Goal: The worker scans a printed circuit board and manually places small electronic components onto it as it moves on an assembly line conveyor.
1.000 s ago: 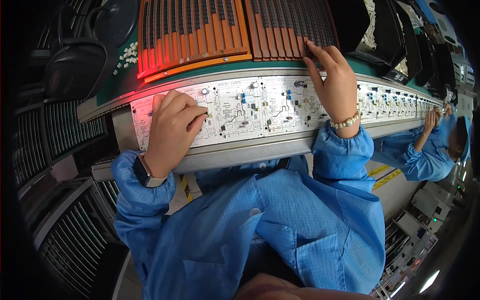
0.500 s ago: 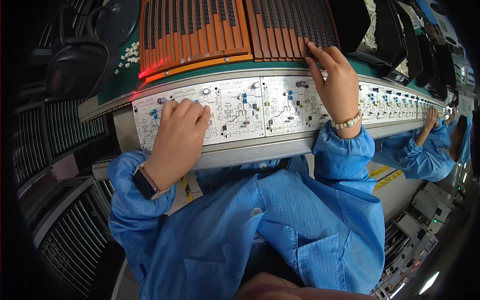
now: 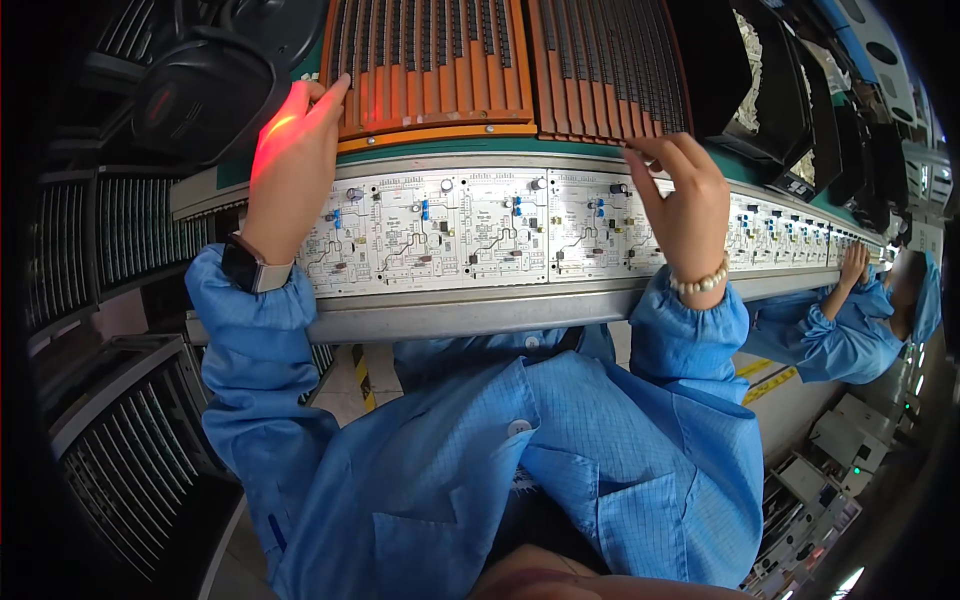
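My left hand [image 3: 298,150] is at the lower left corner of the orange slotted tray [image 3: 435,131], fingers stretched and somewhat apart, with red light across its back. Rows of small dark components [image 3: 430,40] fill the tray's channels. Just below the front edge of the darker brown slotted tray [image 3: 585,134], my right hand [image 3: 685,195] has thumb and forefinger pinched together. Anything between those fingertips is too small to make out. Under both hands runs a row of white circuit boards [image 3: 505,262] bearing blue, black and grey parts.
A metal rail [image 3: 480,308] borders the boards on my side. Black bins [image 3: 770,90] holding pale parts stand at the far right. A dark round-headed device [image 3: 195,100] is at the left, above slotted racks [image 3: 150,225]. Further right, a co-worker in blue [image 3: 840,320] reaches over the line.
My left hand has gone from the leftmost board up to the orange tray, its fingers straightening. My right hand has drawn back from the brown tray's channels to its front edge. The view has shifted slightly.
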